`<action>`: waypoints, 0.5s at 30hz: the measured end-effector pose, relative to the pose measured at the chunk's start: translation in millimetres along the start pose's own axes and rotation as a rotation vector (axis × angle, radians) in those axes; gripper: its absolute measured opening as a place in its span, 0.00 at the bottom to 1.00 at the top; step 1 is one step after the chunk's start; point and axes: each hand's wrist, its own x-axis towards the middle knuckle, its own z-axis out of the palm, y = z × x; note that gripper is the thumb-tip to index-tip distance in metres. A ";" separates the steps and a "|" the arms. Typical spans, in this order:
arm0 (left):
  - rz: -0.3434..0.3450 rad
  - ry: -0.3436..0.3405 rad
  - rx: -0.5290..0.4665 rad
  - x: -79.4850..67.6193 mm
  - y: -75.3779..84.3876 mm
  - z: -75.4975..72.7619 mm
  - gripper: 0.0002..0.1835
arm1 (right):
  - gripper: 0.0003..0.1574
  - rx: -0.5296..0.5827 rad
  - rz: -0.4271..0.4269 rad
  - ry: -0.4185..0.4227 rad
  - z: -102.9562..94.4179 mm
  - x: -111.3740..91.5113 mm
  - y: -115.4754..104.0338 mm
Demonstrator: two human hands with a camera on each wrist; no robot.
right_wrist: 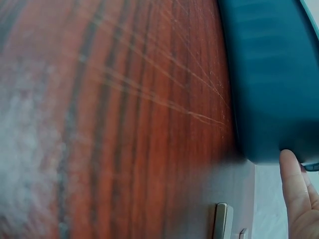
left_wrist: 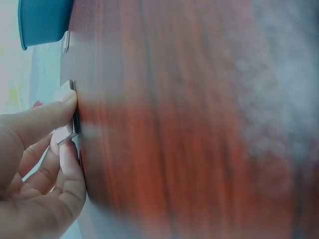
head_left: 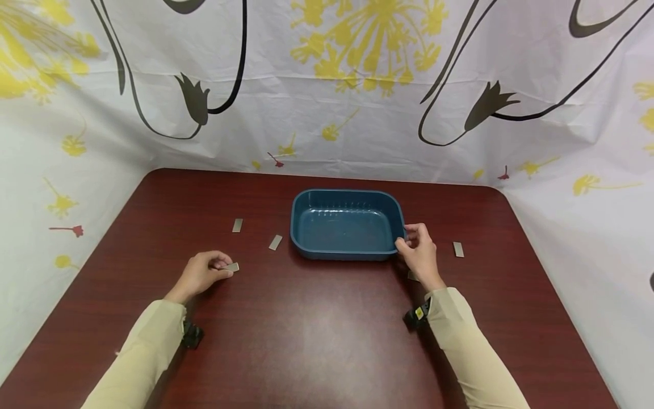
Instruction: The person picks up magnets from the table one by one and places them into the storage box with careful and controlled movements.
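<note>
- Left hand (head_left: 201, 274): thumb and fingers pinch a silver-grey, flat rectangular strip, apparently metal (head_left: 233, 267), by its edges. Whether the strip touches the tabletop cannot be told.
- Right hand (head_left: 421, 257): thumb and curled fingers grip the right-hand near corner of a dark-blue, glossy, round-cornered rectangular tray, apparently plastic (head_left: 347, 255). In the right wrist view, one digit bears on its outer wall.
- Location: the tray rests upright on a dark red-brown, wood-grained table (head_left: 311, 346), toward its far edge. The pinched strip is to the left of the tray, well apart from it.
- Other strips: two matching strips (head_left: 237, 225) (head_left: 275, 242) lie between the left hand and the tray; the latter is nearer its wall. A third (head_left: 458, 249) lies right of the right hand; a fourth (head_left: 413, 276) is partly hidden beneath that hand.
- Step in hand (judged): handling one strip while steadying the tray.
- Next move (judged): any shift of the strip calls for a firm edge pinch, tray held still.
</note>
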 end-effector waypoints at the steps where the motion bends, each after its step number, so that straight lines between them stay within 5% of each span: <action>1: 0.001 0.001 0.000 0.2 -0.2 0.1 0.10 | 0.20 0.002 0.002 -0.002 0.0 -0.3 -0.1; 15: -0.002 0.006 0.007 1.1 -1.5 1.5 0.08 | 0.20 0.017 0.018 -0.011 -0.6 -0.4 -0.4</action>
